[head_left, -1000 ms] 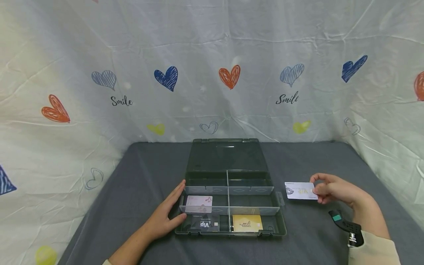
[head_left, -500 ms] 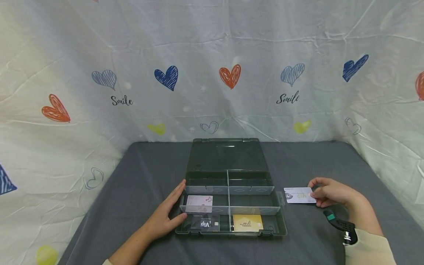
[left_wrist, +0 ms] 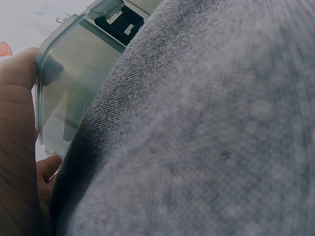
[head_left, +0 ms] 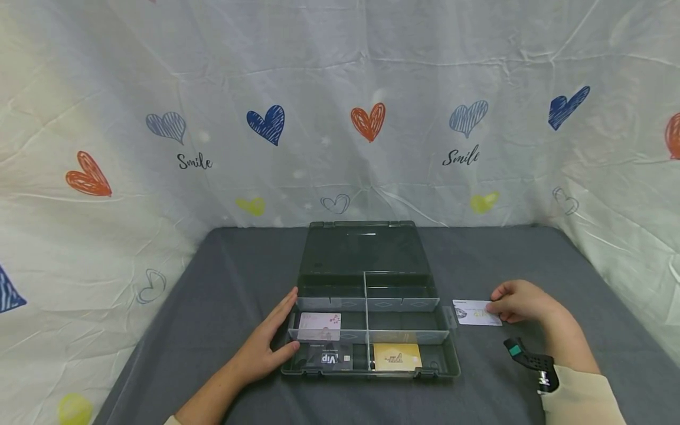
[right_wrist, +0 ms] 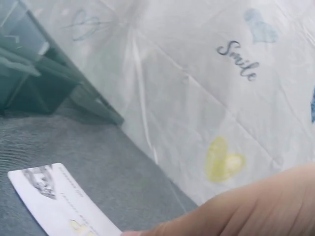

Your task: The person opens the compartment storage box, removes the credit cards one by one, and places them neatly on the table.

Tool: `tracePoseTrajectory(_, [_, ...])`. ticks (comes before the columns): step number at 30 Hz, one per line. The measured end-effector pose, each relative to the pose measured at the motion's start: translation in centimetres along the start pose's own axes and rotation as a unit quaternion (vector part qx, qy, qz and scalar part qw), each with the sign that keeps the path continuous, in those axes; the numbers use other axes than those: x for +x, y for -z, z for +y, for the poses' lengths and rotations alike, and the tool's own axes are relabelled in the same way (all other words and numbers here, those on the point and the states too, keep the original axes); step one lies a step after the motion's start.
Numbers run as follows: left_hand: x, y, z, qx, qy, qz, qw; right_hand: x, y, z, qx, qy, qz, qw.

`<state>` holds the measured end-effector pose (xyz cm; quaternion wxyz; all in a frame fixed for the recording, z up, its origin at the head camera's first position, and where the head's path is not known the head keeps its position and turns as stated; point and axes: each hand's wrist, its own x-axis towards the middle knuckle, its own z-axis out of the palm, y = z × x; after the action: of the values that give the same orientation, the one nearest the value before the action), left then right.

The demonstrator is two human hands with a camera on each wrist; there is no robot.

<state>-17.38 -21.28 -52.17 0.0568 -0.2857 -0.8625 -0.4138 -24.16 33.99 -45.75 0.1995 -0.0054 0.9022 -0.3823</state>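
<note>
A white VIP card (head_left: 470,312) is pinched by its right end between the thumb and fingers of my right hand (head_left: 523,304), just right of the box. The same white card (right_wrist: 49,196) shows at the lower left of the right wrist view. My left hand (head_left: 262,348) rests along the left side of the dark see-through plastic box (head_left: 406,320), fingers straight, thumb at its front corner. Inside the box, a pink card (head_left: 320,321) lies in the middle left compartment, a black Vip card (head_left: 324,358) in the front left, and a gold card (head_left: 397,358) in the front right.
The box's lid (head_left: 366,251) lies folded back behind it. Clear dividers (head_left: 408,337) split the box into several compartments. A small latch tab (head_left: 449,317) juts from its right side. Grey cloth (head_left: 239,265) covers the table, and a white curtain (head_left: 319,171) with printed hearts hangs behind.
My right hand has moved left and slightly nearer with the white card, bringing it closer to the box's right side. My left hand and the box have stayed in place.
</note>
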Motion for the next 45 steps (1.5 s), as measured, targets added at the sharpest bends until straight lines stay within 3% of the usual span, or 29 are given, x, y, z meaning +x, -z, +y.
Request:
tracePoseTrajectory(5, [0.0, 0.1, 0.2, -0.007, -0.003, 0.004, 1.0, 0.2, -0.4, -0.5, -0.023, -0.003, 0.021, 0.9995])
tracePoseTrajectory(13, [0.0, 0.0, 0.1, -0.006, -0.016, 0.016, 0.9997, 0.1, -0.2, -1.0, -0.036, -0.007, 0.018, 0.9992])
tracePoseTrajectory(20, [-0.1, 0.0, 0.1, -0.001, 0.01, 0.002, 1.0, -0.8, 0.4, -1.7, -0.056, 0.011, 0.039, 0.9976])
tracePoseTrajectory(31, [0.0, 0.0, 0.1, -0.003, -0.004, 0.012, 0.9999, -4.9, 2.2, -4.3, 0.02, 0.104, 0.023, 0.9941])
tracePoseTrajectory(37, [0.0, 0.1, 0.2, -0.004, -0.021, 0.018, 0.9996, -6.8, 2.6, -5.4, 0.046, 0.152, 0.014, 0.9871])
tracePoseTrajectory(45, [0.0, 0.0, 0.0, -0.002, -0.012, 0.008, 0.9999, -8.2, 1.3, -6.5, 0.063, 0.233, -0.005, 0.9705])
